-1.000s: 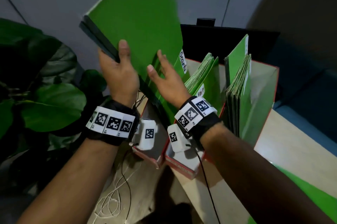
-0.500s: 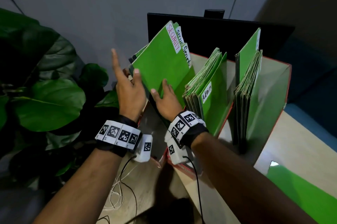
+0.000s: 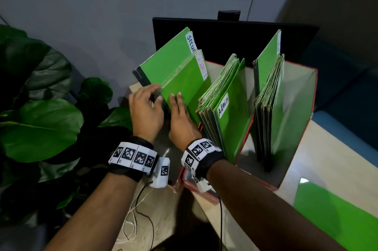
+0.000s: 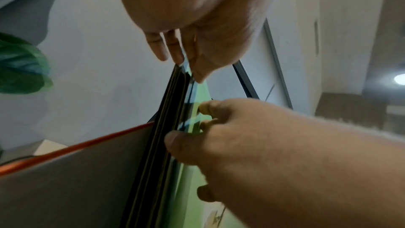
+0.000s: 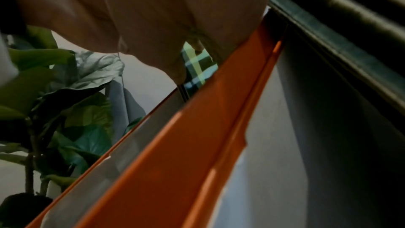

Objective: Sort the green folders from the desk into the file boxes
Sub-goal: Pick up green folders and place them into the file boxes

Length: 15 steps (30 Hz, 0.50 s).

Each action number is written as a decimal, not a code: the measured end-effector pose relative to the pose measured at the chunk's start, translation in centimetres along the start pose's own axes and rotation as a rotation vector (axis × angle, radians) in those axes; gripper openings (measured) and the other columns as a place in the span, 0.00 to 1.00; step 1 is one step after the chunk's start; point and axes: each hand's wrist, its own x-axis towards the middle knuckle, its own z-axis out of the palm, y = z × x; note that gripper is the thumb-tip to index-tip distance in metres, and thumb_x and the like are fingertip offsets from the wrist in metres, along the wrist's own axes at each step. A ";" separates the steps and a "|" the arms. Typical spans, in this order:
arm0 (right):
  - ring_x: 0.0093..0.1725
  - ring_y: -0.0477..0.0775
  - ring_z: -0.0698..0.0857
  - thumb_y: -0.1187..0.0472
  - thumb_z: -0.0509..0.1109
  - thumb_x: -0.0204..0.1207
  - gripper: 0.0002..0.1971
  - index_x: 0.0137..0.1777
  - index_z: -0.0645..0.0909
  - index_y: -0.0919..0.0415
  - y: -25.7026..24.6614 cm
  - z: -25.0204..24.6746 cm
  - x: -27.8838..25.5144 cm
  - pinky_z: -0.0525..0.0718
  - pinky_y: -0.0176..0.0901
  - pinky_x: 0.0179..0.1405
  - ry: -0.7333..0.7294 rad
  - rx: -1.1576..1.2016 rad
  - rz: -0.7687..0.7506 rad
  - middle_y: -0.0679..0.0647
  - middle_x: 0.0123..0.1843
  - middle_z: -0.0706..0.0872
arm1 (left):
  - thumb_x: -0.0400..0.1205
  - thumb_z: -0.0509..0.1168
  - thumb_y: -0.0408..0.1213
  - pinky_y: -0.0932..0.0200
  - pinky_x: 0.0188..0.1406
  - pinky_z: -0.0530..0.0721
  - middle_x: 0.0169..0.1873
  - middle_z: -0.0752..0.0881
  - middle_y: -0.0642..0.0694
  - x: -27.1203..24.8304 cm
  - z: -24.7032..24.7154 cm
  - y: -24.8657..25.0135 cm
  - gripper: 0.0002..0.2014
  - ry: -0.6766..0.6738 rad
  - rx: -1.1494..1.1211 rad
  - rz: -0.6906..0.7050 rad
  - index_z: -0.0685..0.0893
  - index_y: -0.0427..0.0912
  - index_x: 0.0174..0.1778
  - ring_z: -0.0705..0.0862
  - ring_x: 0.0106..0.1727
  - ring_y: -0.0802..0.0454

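Several green folders (image 3: 184, 81) labelled "Security" lean back in the leftmost red-rimmed file box (image 4: 72, 148). My left hand (image 3: 146, 107) pinches the dark spine edges of that stack (image 4: 173, 93) between fingers and thumb. Beside it, my right hand (image 3: 180, 115) lies with straight fingers on the face of the front folder. In the left wrist view the right hand (image 4: 230, 136) touches the same folder. The middle box holds folders (image 3: 225, 107) tagged "Admin". More folders (image 3: 270, 97) stand in the right box (image 3: 296, 107). Another green folder (image 3: 337, 220) lies on the desk at lower right.
A black monitor (image 3: 225, 36) stands right behind the boxes. A large-leaved plant (image 3: 41, 124) fills the left side. White and black cables (image 3: 131, 226) trail over the desk's near left corner. The wall is close behind.
The folder held high a second ago has come down into the left box's stack. Both hands have dropped to the stack's near edge.
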 end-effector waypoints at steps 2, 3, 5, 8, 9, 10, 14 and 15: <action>0.83 0.64 0.54 0.80 0.60 0.74 0.46 0.84 0.40 0.54 0.1 -0.1 0.5 0.69 0.67 0.74 -0.023 -0.032 0.029 0.52 0.86 0.36 | 0.79 0.67 0.26 0.66 0.70 0.64 0.68 0.81 0.48 -0.4 0.4 0.0 0.22 -0.100 0.062 -0.008 0.81 0.43 0.69 0.72 0.70 0.47; 0.82 0.65 0.57 0.78 0.59 0.76 0.43 0.84 0.41 0.55 0.0 -0.2 0.5 0.69 0.66 0.74 -0.023 -0.038 0.034 0.53 0.86 0.38 | 0.79 0.66 0.25 0.59 0.73 0.65 0.71 0.79 0.49 -0.7 0.5 0.1 0.24 -0.124 0.075 -0.006 0.79 0.44 0.72 0.70 0.72 0.47; 0.82 0.64 0.59 0.76 0.57 0.80 0.39 0.84 0.42 0.57 0.1 -0.6 0.4 0.67 0.63 0.76 -0.023 -0.023 0.039 0.54 0.86 0.39 | 0.78 0.64 0.24 0.51 0.75 0.66 0.72 0.77 0.50 -1.2 0.6 0.9 0.25 -0.098 0.069 0.007 0.78 0.47 0.72 0.68 0.74 0.47; 0.78 0.65 0.68 0.73 0.61 0.78 0.37 0.84 0.49 0.60 0.5 -1.4 -0.5 0.73 0.62 0.72 -0.022 0.067 -0.013 0.57 0.86 0.46 | 0.80 0.62 0.24 0.51 0.74 0.70 0.68 0.79 0.51 -1.2 0.3 2.8 0.22 -0.045 -0.087 0.064 0.81 0.48 0.67 0.71 0.71 0.52; 0.76 0.65 0.71 0.73 0.63 0.76 0.37 0.83 0.53 0.61 0.7 -2.0 -1.1 0.75 0.63 0.70 0.002 0.092 -0.047 0.58 0.85 0.52 | 0.81 0.61 0.24 0.53 0.73 0.72 0.66 0.80 0.51 -1.1 0.2 3.5 0.20 -0.054 -0.155 0.085 0.82 0.47 0.66 0.74 0.70 0.53; 0.74 0.65 0.73 0.73 0.65 0.73 0.36 0.81 0.57 0.62 1.0 -2.6 -1.8 0.76 0.62 0.68 0.026 0.114 -0.084 0.60 0.82 0.60 | 0.82 0.61 0.23 0.55 0.71 0.75 0.64 0.81 0.50 -1.0 0.2 4.3 0.19 -0.072 -0.229 0.102 0.82 0.46 0.65 0.77 0.68 0.55; 0.68 0.56 0.80 0.65 0.68 0.78 0.27 0.77 0.67 0.60 2.9 -7.0 -7.9 0.78 0.48 0.69 0.048 0.276 -0.164 0.60 0.68 0.81 | 0.84 0.58 0.24 0.56 0.65 0.81 0.56 0.85 0.48 -1.0 0.9 8.3 0.17 -0.117 -0.539 0.148 0.78 0.42 0.66 0.83 0.61 0.53; 0.68 0.51 0.80 0.65 0.68 0.80 0.25 0.77 0.69 0.60 3.7 -8.4 -10.0 0.77 0.41 0.69 0.040 0.341 -0.158 0.58 0.68 0.82 | 0.85 0.58 0.24 0.55 0.64 0.81 0.54 0.85 0.48 -1.4 1.2 9.4 0.16 -0.123 -0.597 0.166 0.78 0.43 0.66 0.84 0.58 0.51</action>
